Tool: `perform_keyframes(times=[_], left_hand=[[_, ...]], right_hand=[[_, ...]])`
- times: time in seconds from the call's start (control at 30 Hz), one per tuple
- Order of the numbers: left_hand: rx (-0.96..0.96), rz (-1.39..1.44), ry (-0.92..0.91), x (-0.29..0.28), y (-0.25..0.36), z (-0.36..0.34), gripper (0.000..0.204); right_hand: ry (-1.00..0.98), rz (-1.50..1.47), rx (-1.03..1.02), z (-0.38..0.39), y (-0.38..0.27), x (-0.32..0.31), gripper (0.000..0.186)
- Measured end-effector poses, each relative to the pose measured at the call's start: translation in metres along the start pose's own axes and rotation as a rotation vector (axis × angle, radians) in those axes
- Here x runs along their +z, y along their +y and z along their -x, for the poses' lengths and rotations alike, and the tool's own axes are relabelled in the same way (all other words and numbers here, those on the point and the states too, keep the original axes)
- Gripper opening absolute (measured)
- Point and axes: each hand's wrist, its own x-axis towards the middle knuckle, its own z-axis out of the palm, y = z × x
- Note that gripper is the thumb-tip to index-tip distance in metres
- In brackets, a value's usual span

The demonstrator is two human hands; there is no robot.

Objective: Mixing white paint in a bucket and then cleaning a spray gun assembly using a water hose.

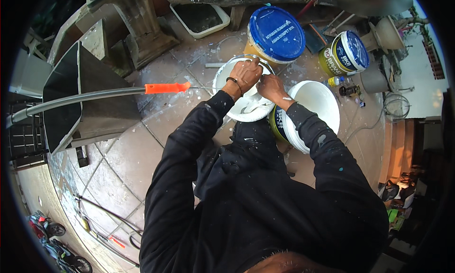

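Note:
My left hand and my right hand are close together, both with curled fingers, over an open bucket of white paint. What they grip is hidden; a thin metal bucket handle arches just above them. A long grey pole with an orange handle reaches in from the left, and its thin metal rod runs toward my left hand. Next to my right arm is a larger white-lined bucket with a dark green label.
A blue-lidded yellow tub, a smaller blue-lidded pail and a shallow tray stand beyond. A dark angular panel is at left. A hose and tools lie lower left on paint-spattered tiles.

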Motion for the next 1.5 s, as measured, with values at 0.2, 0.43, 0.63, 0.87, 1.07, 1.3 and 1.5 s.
perform_keyframes(times=[0.2, 0.43, 0.63, 0.87, 1.07, 1.3, 1.5], left_hand=[[0.194, -0.041, -0.133, 0.000, -0.004, -0.007, 0.015], [0.393, -0.044, -0.055, -0.003, -0.011, -0.016, 0.009], [0.348, -0.079, -0.011, -0.010, -0.014, -0.020, 0.007], [0.308, -0.079, 0.039, -0.029, -0.012, -0.019, 0.010], [0.276, -0.067, 0.015, -0.037, -0.006, -0.019, 0.012], [0.245, -0.012, 0.048, -0.042, -0.011, -0.006, 0.013], [0.075, 0.101, 0.022, -0.035, -0.033, 0.027, 0.011]], right_hand=[[0.033, -0.005, 0.013, 0.009, -0.007, 0.000, 0.023], [-0.030, -0.022, 0.210, 0.022, -0.008, -0.008, 0.033], [-0.173, -0.654, 0.594, 0.040, -0.001, 0.021, 0.090], [-0.012, -1.602, 0.748, 0.040, 0.002, 0.070, 0.101], [-0.030, -1.675, 0.672, 0.039, 0.021, 0.091, 0.070], [0.011, -1.690, 0.566, 0.035, 0.028, 0.099, 0.056], [0.108, -1.022, 0.630, 0.022, 0.029, 0.083, 0.084]])
